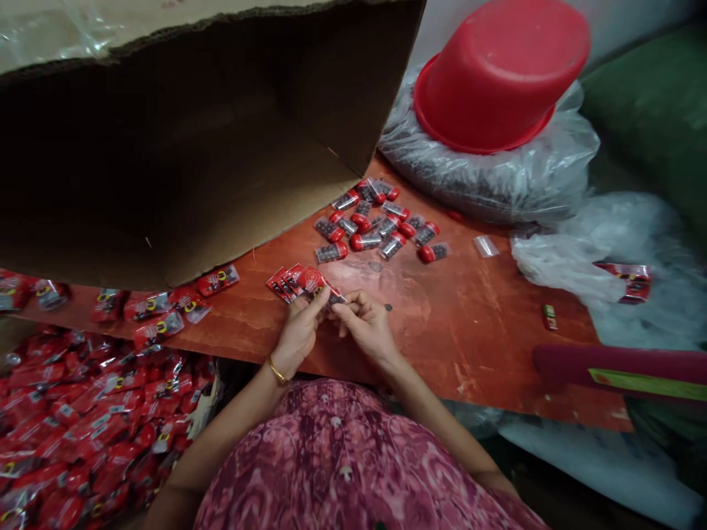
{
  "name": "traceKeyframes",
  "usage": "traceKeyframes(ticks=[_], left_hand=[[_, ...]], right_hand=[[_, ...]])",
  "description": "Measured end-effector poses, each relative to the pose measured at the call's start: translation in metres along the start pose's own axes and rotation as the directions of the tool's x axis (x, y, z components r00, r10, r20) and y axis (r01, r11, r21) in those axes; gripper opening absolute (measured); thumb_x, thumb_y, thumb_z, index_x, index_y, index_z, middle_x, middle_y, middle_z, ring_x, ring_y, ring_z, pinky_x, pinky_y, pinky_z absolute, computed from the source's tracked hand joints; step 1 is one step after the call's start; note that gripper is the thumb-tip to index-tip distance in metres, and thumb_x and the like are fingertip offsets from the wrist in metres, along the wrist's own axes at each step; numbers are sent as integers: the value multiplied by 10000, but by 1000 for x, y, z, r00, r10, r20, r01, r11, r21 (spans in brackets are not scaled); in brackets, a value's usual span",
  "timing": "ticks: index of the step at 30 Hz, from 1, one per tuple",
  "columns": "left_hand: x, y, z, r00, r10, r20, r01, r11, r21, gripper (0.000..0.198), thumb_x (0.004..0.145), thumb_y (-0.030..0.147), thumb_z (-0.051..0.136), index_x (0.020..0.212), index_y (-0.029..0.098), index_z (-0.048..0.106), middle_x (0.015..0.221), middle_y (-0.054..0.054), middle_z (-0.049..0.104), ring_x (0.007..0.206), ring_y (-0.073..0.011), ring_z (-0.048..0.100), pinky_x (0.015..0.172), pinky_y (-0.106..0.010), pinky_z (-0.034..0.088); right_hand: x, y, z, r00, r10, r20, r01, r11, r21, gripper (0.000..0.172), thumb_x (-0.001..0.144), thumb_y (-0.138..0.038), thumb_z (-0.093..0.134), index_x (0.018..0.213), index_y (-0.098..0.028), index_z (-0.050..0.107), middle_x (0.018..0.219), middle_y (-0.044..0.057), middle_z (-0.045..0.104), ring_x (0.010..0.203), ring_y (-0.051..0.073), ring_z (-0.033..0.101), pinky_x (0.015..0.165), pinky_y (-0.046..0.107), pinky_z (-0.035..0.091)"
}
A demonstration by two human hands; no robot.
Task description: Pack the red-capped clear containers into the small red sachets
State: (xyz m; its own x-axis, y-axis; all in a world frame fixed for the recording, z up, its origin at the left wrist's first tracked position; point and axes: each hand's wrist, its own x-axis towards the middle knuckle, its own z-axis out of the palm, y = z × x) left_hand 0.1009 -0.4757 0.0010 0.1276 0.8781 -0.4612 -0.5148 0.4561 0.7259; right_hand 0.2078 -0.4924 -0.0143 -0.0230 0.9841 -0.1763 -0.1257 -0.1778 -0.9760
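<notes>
While left hand (300, 333) pinches red packet (308, 281), right hand (364, 324) closes on packet's dark tube end (334, 297)

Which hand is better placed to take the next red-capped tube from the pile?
Probably the right hand: it lies nearer the red-capped tubes, though pinching a packet too, while the left hand grips the fanned red packets.

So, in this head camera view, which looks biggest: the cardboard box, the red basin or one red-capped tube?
1. Cardboard box, though nearness to the camera may exaggerate it
2. Red basin
3. Red-capped tube
</notes>
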Motion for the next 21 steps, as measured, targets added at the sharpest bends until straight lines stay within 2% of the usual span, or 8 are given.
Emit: traceKeyframes(ticks=[4,7,10,12,14,16,18,21], left_hand=[[-3,3,-18,995,-84,-61,80,994,-69,297,542,328,797,609,153,566,525,34,610,496,-92,576,533,-202,459],[-8,18,-40,981,-147,-128,137,987,-87,213,616,288,759,687,156,608,601,0,666,569,-126,637,596,-228,500],[-8,44,-68,949,-106,-298,78,992,-103,158,745,312,653,713,166,601,663,-18,683,627,-135,660,641,-245,513],[-6,61,-87,890,-31,-454,-36,990,-138,208,816,360,560,727,176,592,691,-18,682,660,-121,659,683,-237,510],[-5,72,-98,833,40,-552,-162,971,-174,295,853,439,468,776,184,596,766,-33,692,743,-118,661,740,-231,502],[-7,74,-99,826,66,-561,-218,953,-210,421,851,532,389,836,173,608,866,-72,695,845,-138,656,778,-239,498],[-10,65,-89,871,30,-491,-145,969,-199,505,822,585,381,861,142,620,914,-116,690,873,-170,655,776,-268,507],[-11,42,-68,919,111,-378,-58,987,151,427,756,525,539,888,131,640,881,-117,699,768,-195,662,752,-333,520]], right_hand=[[13,14,17,999,-41,-3,41,997,-71,441,614,-547,694,582,-207,414,458,-78,456,381,66,393,390,197,321],[27,9,22,986,-143,80,162,927,-338,402,739,-556,577,599,-190,488,509,-48,473,464,88,426,467,214,342],[52,-7,16,963,-248,103,247,669,-700,369,869,-489,434,893,-175,626,715,35,591,652,160,533,617,274,403],[72,-14,8,943,-320,92,236,447,-863,398,869,-460,464,1114,-175,596,975,118,606,862,235,549,739,343,417],[87,-14,-2,932,-336,134,234,276,-932,426,860,-445,493,1173,-169,579,1162,168,545,1016,293,499,831,406,400],[92,-8,-14,919,-326,221,290,183,-939,397,867,-418,482,1139,-156,602,1220,169,520,1075,305,469,889,435,381],[86,0,-28,891,-335,305,373,161,-914,335,878,-337,450,1093,-147,623,1204,153,539,1080,281,477,923,428,377],[66,9,-53,846,-386,366,456,170,-874,315,835,-192,419,1043,-162,653,1197,129,551,1134,257,464,971,421,368]])
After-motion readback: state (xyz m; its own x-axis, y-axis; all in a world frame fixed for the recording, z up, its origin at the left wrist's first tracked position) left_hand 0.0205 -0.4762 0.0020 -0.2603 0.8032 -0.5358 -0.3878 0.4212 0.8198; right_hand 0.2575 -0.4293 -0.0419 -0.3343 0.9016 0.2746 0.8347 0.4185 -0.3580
